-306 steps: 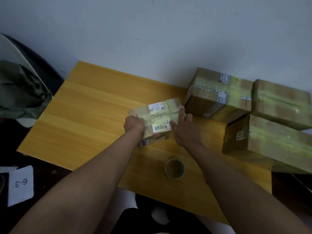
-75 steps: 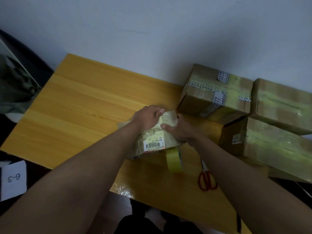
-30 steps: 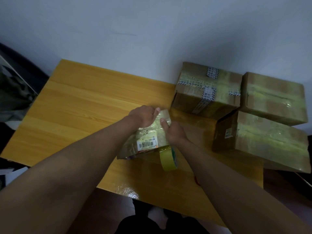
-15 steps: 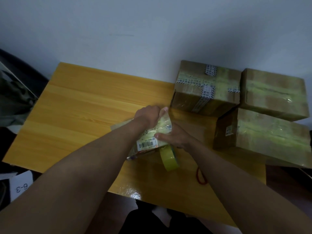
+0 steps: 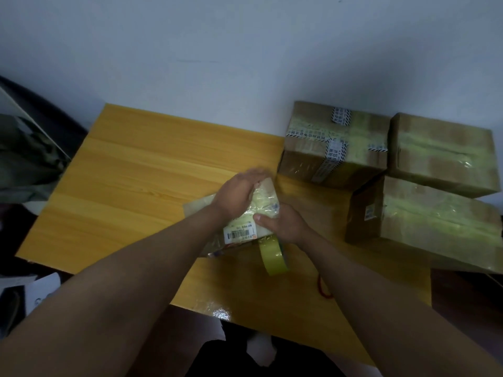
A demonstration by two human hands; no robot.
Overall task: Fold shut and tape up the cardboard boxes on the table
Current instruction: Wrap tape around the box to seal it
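The bench (image 5: 130, 170) lay bare across its left half, its near edge just under the forearms; three taped cardboard boxes (image 5: 334, 142) crowded the right end. Mid-bench sat the small box (image 5: 262, 202), glossy with yellowish tape, left hand (image 5: 236, 194) flat on top with fingers straight, right hand (image 5: 285, 223) gripping its near right corner. The tape roll (image 5: 272, 257) stood on edge against it, red scissors (image 5: 324, 288) behind the right forearm

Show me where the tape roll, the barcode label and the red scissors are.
tape roll (image 5: 273, 257), head view, yellow outer band.
barcode label (image 5: 239, 233), head view, barcode stripes.
red scissors (image 5: 322, 288), head view, visible handle loop.
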